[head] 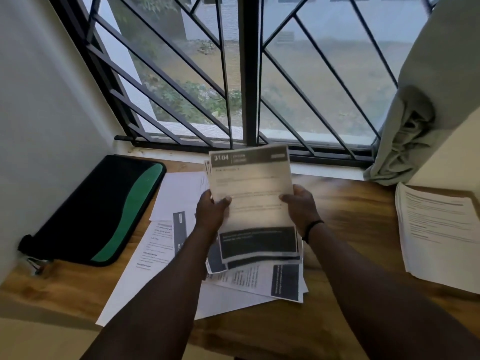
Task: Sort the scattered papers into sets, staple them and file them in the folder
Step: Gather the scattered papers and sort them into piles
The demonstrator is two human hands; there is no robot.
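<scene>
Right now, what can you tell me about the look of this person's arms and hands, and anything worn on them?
Both forearms are bare, with no sleeves in view. The left hand wears nothing visible: no glove, ring or watch. The right hand is bare too, but a thin black band circles its wrist.

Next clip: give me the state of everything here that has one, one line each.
Left hand: grips the held sheets' left edge.
Right hand: grips their right edge.
Held sheets: lifted, unevenly stacked.
Loose papers: scattered on the desk.
Folder: closed, lying flat.
Right-side stack: resting flat.
Curtain: bunched aside.
</scene>
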